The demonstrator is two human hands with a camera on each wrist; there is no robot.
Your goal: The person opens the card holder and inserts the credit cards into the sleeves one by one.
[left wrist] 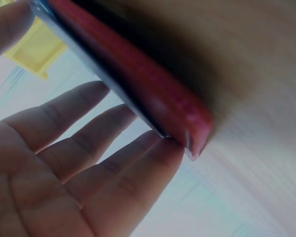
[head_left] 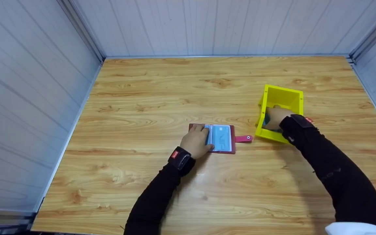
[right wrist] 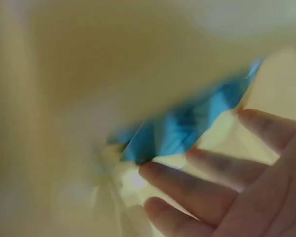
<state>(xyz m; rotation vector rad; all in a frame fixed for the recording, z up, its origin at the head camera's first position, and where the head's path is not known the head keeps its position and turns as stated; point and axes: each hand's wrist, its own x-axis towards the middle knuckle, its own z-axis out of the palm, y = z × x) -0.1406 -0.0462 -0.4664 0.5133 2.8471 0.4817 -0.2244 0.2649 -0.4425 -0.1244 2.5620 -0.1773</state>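
The wallet (head_left: pixel 233 145) lies opened out on the tabletop (head_left: pixel 162 85), its dark red cover showing round the edges. A blue card (head_left: pixel 221 138) sits in a clear sleeve on the wallet's right half, and a pink strap (head_left: pixel 242 138) with a metal snap reaches out from its right side. The left grip (head_left: pixel 196 142), a bare hand, lies over the wallet's left half: it is wide, fingers nearly straight and thumb apart, with fingertips against the edge of the leaves and nothing clasped

To the right of the wallet and a little beyond it stands a yellow bin (head_left: pixel 284 90), its near left corner just beside the strap's end. The right grip (head_left: pixel 276 117) is inside the bin, fingers spread at the edge of a blue item (right wrist: pixel 180 131); its thumb is unclear, so I cannot tell whether it pinches the item

Nearer than the wallet, black sleeves (head_left: pixel 153 202) run up to dark wristbands (head_left: pixel 179 160). Well beyond the wallet rises a pale panelled wall (head_left: pixel 214 26)
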